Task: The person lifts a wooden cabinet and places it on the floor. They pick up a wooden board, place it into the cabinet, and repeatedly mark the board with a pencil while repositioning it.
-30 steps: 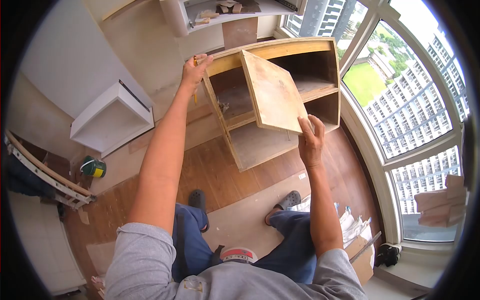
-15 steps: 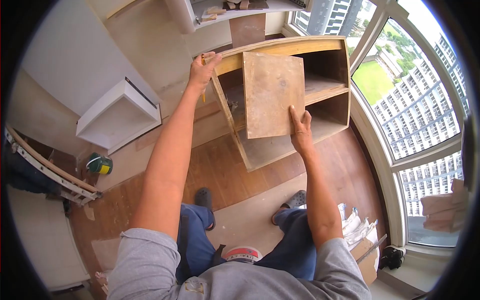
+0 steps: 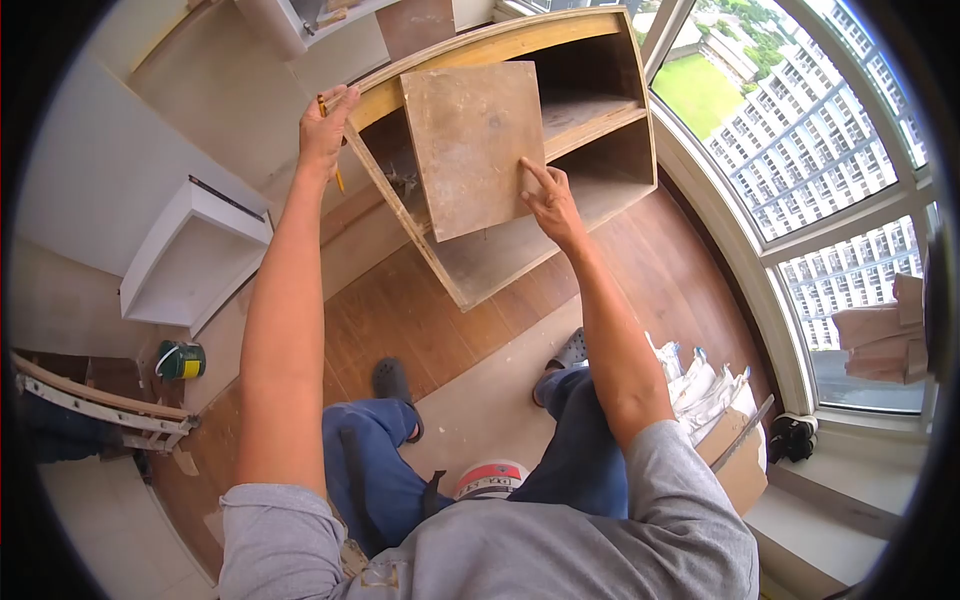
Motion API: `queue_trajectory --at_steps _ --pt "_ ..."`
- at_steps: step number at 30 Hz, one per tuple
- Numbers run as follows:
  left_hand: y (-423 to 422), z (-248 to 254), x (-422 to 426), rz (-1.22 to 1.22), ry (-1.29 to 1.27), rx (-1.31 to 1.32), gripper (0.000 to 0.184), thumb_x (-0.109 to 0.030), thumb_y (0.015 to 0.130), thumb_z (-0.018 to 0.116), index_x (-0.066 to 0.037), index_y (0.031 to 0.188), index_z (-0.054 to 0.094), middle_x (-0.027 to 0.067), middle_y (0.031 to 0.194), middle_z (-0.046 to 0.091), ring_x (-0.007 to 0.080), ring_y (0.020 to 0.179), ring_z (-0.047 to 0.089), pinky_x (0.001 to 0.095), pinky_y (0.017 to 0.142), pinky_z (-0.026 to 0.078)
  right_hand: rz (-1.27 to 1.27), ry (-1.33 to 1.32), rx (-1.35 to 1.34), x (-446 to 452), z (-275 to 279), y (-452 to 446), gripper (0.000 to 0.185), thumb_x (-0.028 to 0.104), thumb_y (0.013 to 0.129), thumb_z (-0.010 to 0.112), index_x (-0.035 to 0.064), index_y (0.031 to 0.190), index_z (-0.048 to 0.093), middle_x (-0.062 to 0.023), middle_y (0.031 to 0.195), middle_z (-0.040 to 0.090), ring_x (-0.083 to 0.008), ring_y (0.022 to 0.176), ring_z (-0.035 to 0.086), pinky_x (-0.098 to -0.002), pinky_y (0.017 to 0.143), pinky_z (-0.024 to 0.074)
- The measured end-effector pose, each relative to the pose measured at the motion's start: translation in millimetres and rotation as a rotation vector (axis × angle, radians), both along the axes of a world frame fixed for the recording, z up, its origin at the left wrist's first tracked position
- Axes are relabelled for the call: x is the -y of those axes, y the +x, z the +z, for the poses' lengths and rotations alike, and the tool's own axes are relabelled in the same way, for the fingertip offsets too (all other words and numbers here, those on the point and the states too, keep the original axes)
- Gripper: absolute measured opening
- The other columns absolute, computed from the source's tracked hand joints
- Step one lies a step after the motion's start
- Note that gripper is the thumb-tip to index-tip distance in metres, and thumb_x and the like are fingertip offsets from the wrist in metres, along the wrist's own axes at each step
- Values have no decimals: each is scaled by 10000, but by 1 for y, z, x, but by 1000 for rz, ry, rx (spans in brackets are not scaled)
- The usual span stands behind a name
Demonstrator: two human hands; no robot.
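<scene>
We list first, at upper centre, one cabinet [image 3: 560, 40], wooden, open-fronted, with a curved top edge and an inner shelf, tilted in the frame on the brown floor [image 3: 690, 270]. One panel [image 3: 478, 150], flat, brown and scuffed, is at upper centre, before the cabinet's opening and covering part of its left side. Our left hand [image 3: 325, 130], upper left of centre, is partly closed, a yellow pencil [image 3: 340, 181] pinched among its fingers, at the cabinet's upper left corner. Our right hand [image 3: 552, 205], right of centre, has thumb and forefinger parted at the panel's right edge; whether they pinch it, we cannot tell. Of the room we record: a pale sheet [image 3: 490, 400] laid over the floor at lower centre, our dark clogs upon it; a white bucket [image 3: 490, 478] with a red band, between our thighs; at left, a white box unit [image 3: 195, 250], open-faced, near the wall; below that, a green pail [image 3: 180, 360] with yellow label; at the top edge, a white shelf [image 3: 335, 15] bearing wood scraps; at lower right, white bags [image 3: 690, 380] beside a carton [image 3: 735, 460], and dark shoes [image 3: 792, 437] near the sill; along the right side, tall windows [image 3: 800, 150] onto a lawn and tower blocks.
</scene>
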State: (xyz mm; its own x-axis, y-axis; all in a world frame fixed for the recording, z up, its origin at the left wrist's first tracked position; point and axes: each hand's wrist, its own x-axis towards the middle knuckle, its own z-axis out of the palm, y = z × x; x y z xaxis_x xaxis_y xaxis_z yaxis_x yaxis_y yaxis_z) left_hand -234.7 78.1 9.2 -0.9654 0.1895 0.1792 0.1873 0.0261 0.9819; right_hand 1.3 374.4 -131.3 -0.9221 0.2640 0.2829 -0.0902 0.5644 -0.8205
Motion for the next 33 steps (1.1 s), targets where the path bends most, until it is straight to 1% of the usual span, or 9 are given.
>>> queue_trajectory --at_steps 4,6,8,12,15,19,23,27,33 --pt "0 -4 2 7 -9 -23 466 -317 885 784 -43 1224 620 50 1130 677 127 1054 624 282 930 486 -228 -297 14 7 -20 -9 676 143 816 771 117 1427 484 -276 1228 559 -386 1109 576 -423 959 476" --pt "-1 -6 -1 -2 44 -92 527 -402 837 815 -54 1192 638 19 1058 668 109 958 593 263 802 474 -219 -512 80 3 -22 -14 612 143 811 791 11 1345 525 -184 1069 640 -271 949 622 -371 852 503" --pt "1 -5 -1 -11 34 -62 525 -402 838 814 -56 1191 636 16 1056 667 103 950 591 262 794 475 -220 -644 108 3 -22 -11 540 152 812 806 -82 1235 567 -97 996 680 -161 883 625 -317 792 506" --pt "7 1 -2 -15 26 -20 518 -398 842 812 -59 1190 632 10 1058 666 92 939 594 265 797 480 -117 -772 42 5 -22 -9 374 143 835 783 -49 1120 634 -76 995 678 -149 884 620 -289 807 496" --pt "4 0 -1 14 -5 -48 515 -392 846 809 -54 1192 631 24 1072 670 102 961 603 267 801 484 29 -830 154 -3 -8 3 357 134 846 770 -49 1121 636 -92 1027 675 -145 909 618 -289 820 493" --pt "8 5 -5 16 -43 -105 540 -393 849 805 -49 1220 614 47 1106 668 123 991 611 264 807 487 5 -768 92 2 7 8 386 97 865 739 -44 1195 598 -102 1057 677 -146 916 635 -286 809 510" --pt "9 4 -6 -13 0 -68 594 -401 851 802 -32 1261 583 73 1149 658 149 1049 605 289 901 469 57 -917 -84 14 47 18 382 30 899 678 -40 1257 565 -99 1088 678 -149 965 641 -295 877 515" --pt "11 5 -4 6 -19 -94 608 -410 853 799 -21 1264 576 85 1160 652 164 1083 592 304 974 439 58 -880 -147 25 51 15 344 94 950 633 -40 1258 561 -76 1088 679 -121 946 624 -285 856 509" --pt "13 7 -5 -31 41 -12 612 -390 852 806 -20 1275 563 90 1176 642 177 1114 576 328 988 435 -216 -670 -208 37 67 25 234 123 917 673 -35 1089 670 -53 936 708 -85 847 607 -266 764 504"
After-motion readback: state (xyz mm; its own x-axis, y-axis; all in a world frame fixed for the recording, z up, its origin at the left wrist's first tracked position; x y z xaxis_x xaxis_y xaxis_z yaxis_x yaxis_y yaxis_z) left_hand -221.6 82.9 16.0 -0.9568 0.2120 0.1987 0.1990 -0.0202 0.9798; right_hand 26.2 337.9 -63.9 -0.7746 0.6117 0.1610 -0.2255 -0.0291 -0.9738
